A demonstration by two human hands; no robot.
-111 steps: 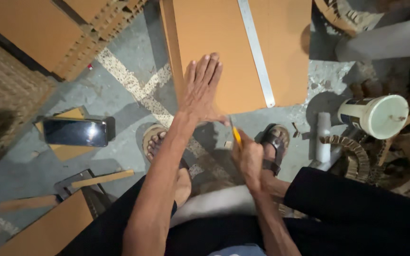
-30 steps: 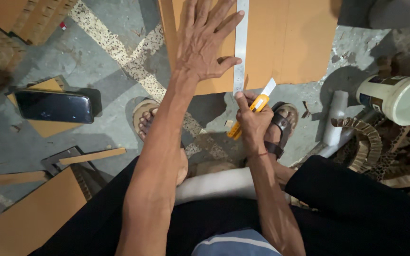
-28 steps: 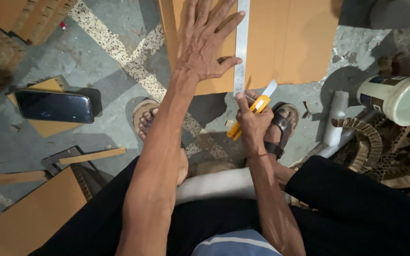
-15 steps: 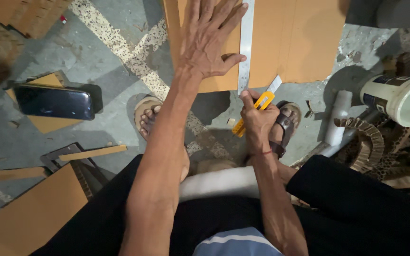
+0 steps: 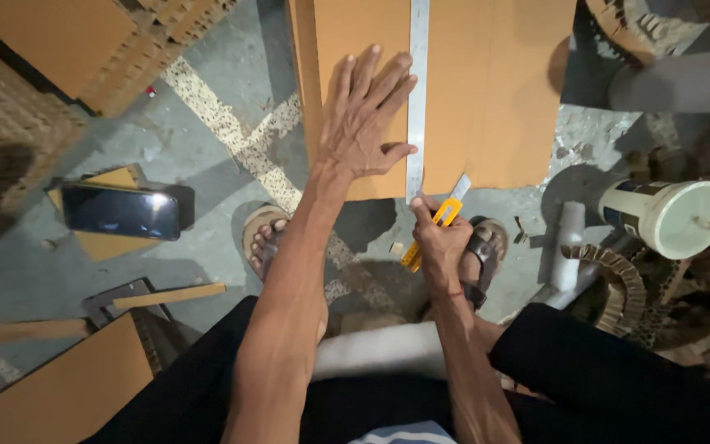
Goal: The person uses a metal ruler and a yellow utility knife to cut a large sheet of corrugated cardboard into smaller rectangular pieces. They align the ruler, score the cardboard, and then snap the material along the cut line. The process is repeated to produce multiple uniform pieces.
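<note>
My left hand [image 5: 365,123] lies flat, fingers spread, on a brown cardboard sheet [image 5: 495,90] on the floor. Its fingertips and thumb press against the left edge of a long metal ruler [image 5: 417,90] that runs up the sheet. My right hand [image 5: 437,238] grips a yellow utility knife [image 5: 439,220], blade end up, just below the ruler's near end at the sheet's near edge. Both my sandalled feet [image 5: 266,238] rest on the concrete below the sheet.
A dark phone [image 5: 121,211] lies on a cardboard scrap at the left. Stacked cardboard [image 5: 84,41] fills the upper left, more board [image 5: 59,395] the lower left. A white tub [image 5: 667,215], a white tube [image 5: 567,251] and corrugated rolls [image 5: 618,288] crowd the right.
The knife moved from low beside my foot up to the ruler's near end. My left hand shifted right onto the ruler's edge and stayed pressed there.
</note>
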